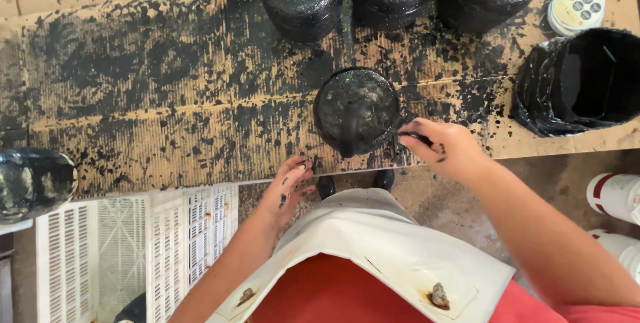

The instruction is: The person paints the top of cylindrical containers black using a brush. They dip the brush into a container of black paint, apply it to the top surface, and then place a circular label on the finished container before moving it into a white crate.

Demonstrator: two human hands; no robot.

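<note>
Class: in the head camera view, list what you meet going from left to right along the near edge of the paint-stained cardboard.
Shiny black pot → left hand → black painted pot → right hand holding a brush → black-lined bucket.

So I'm looking down at this round black pot (356,111), sitting upright near the front edge of the cardboard-covered bench. It's coated all over in wet, glossy black paint, with a speckled grey sheen on top where the light hits. A thick drip or spout-like bulge runs down its near side. My right hand (448,148) is just beside it on the right, pinching a thin dark brush (415,137) whose tip touches the pot's lower right edge. My left hand (288,186) hangs loose below the bench edge, fingers smudged with black, not touching the pot. Can't tell whether the pot's top is closed or hollow.
</note>
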